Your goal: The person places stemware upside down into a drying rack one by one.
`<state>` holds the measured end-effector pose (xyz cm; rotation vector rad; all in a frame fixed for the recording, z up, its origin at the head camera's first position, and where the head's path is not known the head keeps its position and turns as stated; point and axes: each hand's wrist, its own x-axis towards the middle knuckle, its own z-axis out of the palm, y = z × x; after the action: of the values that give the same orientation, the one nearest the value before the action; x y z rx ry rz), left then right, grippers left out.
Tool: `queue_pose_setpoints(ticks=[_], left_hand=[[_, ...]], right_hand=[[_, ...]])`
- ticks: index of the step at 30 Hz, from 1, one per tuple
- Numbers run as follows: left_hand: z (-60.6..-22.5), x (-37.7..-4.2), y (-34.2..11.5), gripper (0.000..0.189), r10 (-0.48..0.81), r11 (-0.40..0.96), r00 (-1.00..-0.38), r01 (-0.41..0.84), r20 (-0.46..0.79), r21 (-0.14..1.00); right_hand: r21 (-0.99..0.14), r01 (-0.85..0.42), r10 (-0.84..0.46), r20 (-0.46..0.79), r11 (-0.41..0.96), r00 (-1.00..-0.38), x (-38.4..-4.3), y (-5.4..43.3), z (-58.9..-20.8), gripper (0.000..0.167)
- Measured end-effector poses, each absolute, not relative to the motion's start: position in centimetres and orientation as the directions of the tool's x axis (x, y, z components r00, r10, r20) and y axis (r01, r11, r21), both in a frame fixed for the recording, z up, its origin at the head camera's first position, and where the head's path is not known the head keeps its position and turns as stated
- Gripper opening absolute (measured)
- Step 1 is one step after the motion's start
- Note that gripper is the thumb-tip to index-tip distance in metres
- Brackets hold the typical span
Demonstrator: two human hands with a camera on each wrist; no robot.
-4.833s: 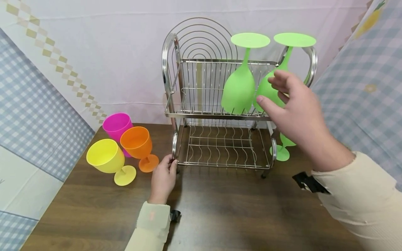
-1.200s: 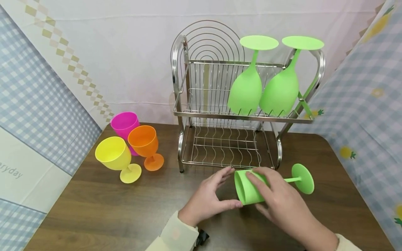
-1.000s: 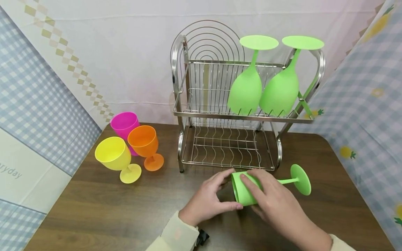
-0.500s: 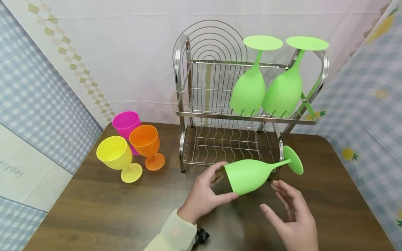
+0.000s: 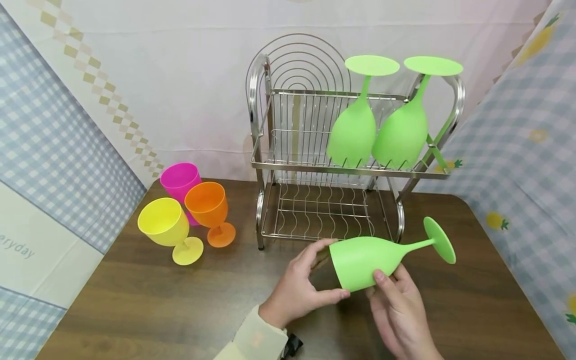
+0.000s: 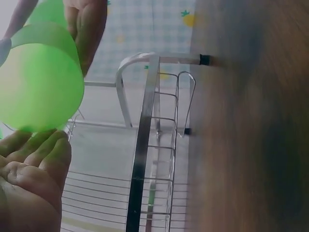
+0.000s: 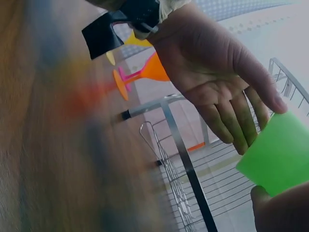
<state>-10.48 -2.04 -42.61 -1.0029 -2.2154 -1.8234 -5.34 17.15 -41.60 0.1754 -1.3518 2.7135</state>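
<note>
Head view: left hand and right hand hold a green goblet above wood-grained tabletop, cloth behind.

Green goblets, yellow cup, orange cup, magenta cup, blue-and-white checked cloth

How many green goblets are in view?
3: a left goblet and a right goblet upside down on the upper rack tier; a third goblet sideways, held by the left hand and right hand.
</note>
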Motion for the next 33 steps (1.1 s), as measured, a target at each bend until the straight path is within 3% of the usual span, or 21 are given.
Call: queue_pose_setpoints(ticks=[8, 17, 23, 26, 28, 33], left_hand=[[-42.5, -10.9, -3.1, 0.085, 0.394, 0.243, -0.786, 0.589, 0.476, 0.771], [-43.3, -13.2, -6.3, 0.068, -0.014, 0.389, -0.799, 0.549, 0.601, 0.74], [-44.2, -14.7, -8.0, 0.074, -0.18, 0.43, -0.858, 0.371, 0.482, 0.823], [-44.8, -15.1, -8.4, 0.068, -0.203, 0.445, -0.89, 0.288, 0.409, 0.848], [-45.3, -15.3, -8.6, 0.064, -0.199, 0.467, -0.908, 0.243, 0.369, 0.85], [-46.0, -15.8, -9.0, 0.058, -0.17, 0.544, -0.933, 0.179, 0.316, 0.82]], right_hand=[[-0.871, -0.254, 0.228, 0.17, -0.42, -0.959, -5.3, 17.3, -40.1, 0.06], [-0.919, -0.344, 0.207, 0.304, -0.192, -0.93, -4.9, 17.7, -36.4, 0.074], [-0.915, -0.4, 0.268, 0.398, 0.051, -0.877, -5.8, 17.7, -32.0, 0.08], [-0.851, -0.524, 0.237, 0.518, 0.044, -0.822, -6.7, 17.5, -30.2, 0.078], [-0.791, -0.61, 0.185, 0.594, -0.041, -0.783, -7.5, 17.2, -29.3, 0.077], [-0.715, -0.678, 0.122, 0.668, -0.169, -0.734, -9.1, 16.0, -27.4, 0.074]])
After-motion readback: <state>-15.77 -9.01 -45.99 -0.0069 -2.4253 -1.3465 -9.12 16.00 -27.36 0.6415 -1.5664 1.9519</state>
